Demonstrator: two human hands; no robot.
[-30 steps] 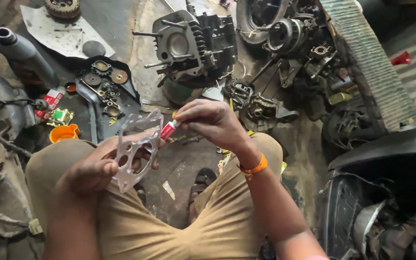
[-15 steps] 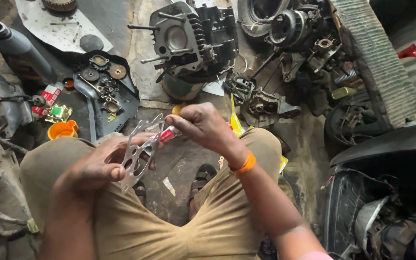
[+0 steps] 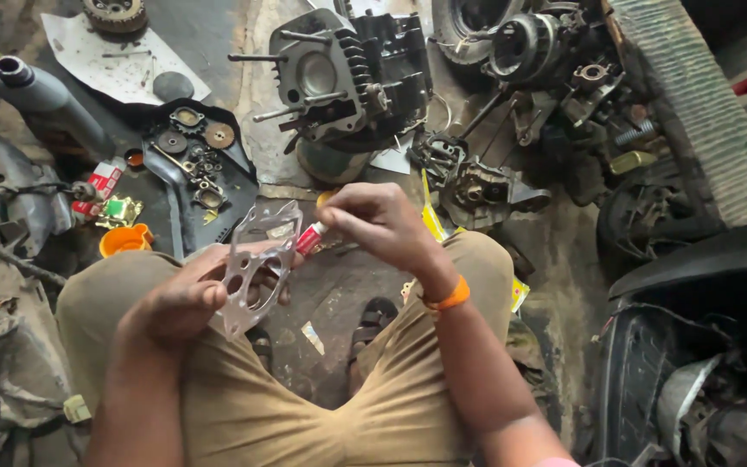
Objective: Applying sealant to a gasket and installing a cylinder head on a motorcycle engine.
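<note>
My left hand point(image 3: 185, 294) holds a thin grey gasket point(image 3: 257, 259) with several cut-out holes, tilted up above my left knee. My right hand point(image 3: 378, 222) pinches a small red and white tube point(image 3: 311, 236), its tip touching the gasket's upper right edge. An orange band point(image 3: 447, 298) circles my right wrist. I sit with knees apart in tan trousers, sandalled feet point(image 3: 372, 322) on the floor between them.
An engine block with studs point(image 3: 339, 78) stands ahead on the floor. A black cover holding small parts point(image 3: 196, 164) lies to its left, with an orange cup point(image 3: 124, 239) and small boxes point(image 3: 101, 186) nearby. Engine parts point(image 3: 555, 60) crowd the right, a dark vehicle body point(image 3: 702, 346) at lower right.
The gasket and both hands stay together; the tube tip has shifted slightly along the gasket's edge. The view has tilted a little.
</note>
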